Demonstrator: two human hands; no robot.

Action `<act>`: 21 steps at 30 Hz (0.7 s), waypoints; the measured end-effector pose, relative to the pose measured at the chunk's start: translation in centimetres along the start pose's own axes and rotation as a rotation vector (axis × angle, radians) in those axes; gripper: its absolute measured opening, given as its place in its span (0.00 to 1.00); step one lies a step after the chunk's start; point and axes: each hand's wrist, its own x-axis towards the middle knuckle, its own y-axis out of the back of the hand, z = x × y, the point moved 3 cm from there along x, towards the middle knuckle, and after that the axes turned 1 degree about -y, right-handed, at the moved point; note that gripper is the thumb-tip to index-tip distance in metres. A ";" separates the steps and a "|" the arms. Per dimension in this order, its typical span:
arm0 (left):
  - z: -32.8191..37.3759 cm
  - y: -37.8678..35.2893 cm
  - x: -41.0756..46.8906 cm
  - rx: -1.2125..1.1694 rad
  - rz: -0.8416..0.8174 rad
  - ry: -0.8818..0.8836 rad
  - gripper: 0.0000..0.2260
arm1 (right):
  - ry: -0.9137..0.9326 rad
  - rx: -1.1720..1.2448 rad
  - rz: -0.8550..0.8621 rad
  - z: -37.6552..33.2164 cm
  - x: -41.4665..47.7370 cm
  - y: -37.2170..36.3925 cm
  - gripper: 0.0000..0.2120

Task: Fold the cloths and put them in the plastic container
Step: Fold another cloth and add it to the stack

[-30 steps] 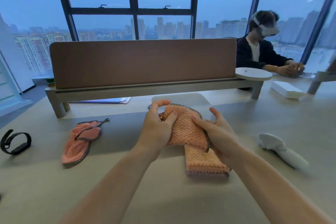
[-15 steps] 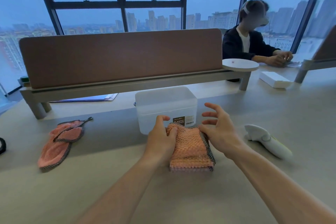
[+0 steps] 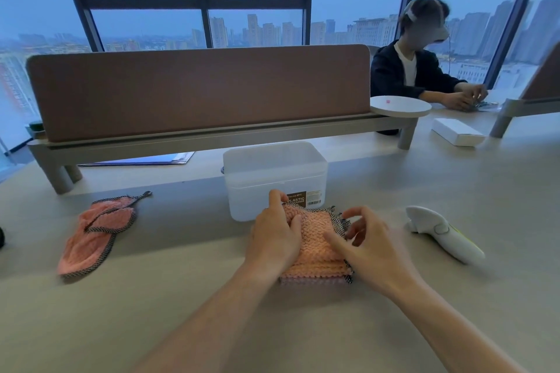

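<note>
A brown label (image 3: 304,199) at frame centre, on the front wall of the plastic container (image 3: 274,174), reads "PLASTIC"; the smaller print and barcode beside it are illegible.

A folded pink waffle cloth (image 3: 315,248) lies flat under the fingers (image 3: 292,225), the lidded translucent plastic container (image 3: 274,174) just beyond the fingertips, a crumpled pink cloth (image 3: 95,234) well left.

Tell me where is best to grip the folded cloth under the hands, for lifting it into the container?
Probably pinch the folded cloth at its left and right edges, one hand on each side, coming from above. It lies flat in stacked layers, so squeezing both sides should keep the fold together.
</note>
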 end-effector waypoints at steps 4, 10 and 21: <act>0.3 -0.1 -0.2 0.054 -0.006 -0.014 0.14 | -0.017 -0.032 -0.057 0.0 -0.1 -0.5 0.16; -0.1 0.0 0.0 0.051 -0.034 0.013 0.12 | -0.133 0.139 -0.129 1.3 0.4 -0.7 0.11; -1.3 -0.3 1.3 0.045 -0.067 0.086 0.09 | -0.159 0.029 -0.184 1.3 2.9 -1.2 0.10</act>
